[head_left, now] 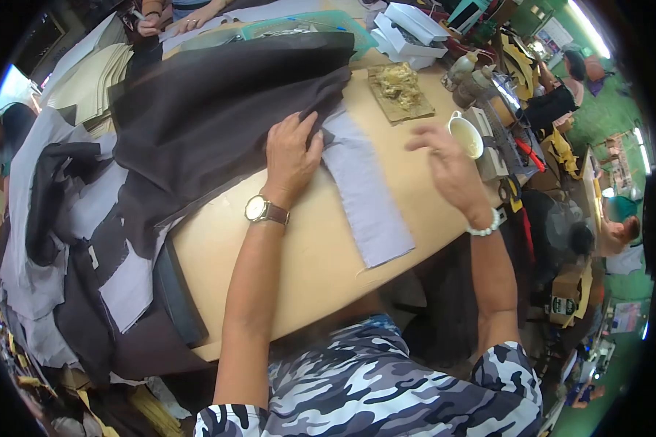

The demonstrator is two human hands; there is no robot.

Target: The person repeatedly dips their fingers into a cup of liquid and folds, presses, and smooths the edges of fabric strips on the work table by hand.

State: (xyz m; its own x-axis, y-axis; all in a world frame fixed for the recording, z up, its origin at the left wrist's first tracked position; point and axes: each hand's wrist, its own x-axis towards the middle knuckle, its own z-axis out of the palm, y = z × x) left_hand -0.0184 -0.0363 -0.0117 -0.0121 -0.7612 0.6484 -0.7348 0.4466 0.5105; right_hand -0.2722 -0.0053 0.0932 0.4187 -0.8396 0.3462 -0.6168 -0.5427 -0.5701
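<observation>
My left hand (293,153), with a watch on its wrist, lies at the right edge of a large dark cloth (204,116), its fingers bent on the fabric. From beneath the dark cloth a light grey-lilac strip of fabric (364,193) runs across the tan table (306,255) toward its front edge. My right hand (448,164), with a beaded bracelet, is raised near a white cup (465,137) of pale liquid; its fingers are apart, somewhat blurred, and nothing shows in them. Behind it lies a brown board (401,109) with a yellowish lump on it.
Bottles (474,86) and small boxes line the table's right side. A green tray (291,26) and white boxes (408,33) stand at the back. Another person's hands (189,22) are at the far edge. Grey and dark cloths (36,218) hang at left.
</observation>
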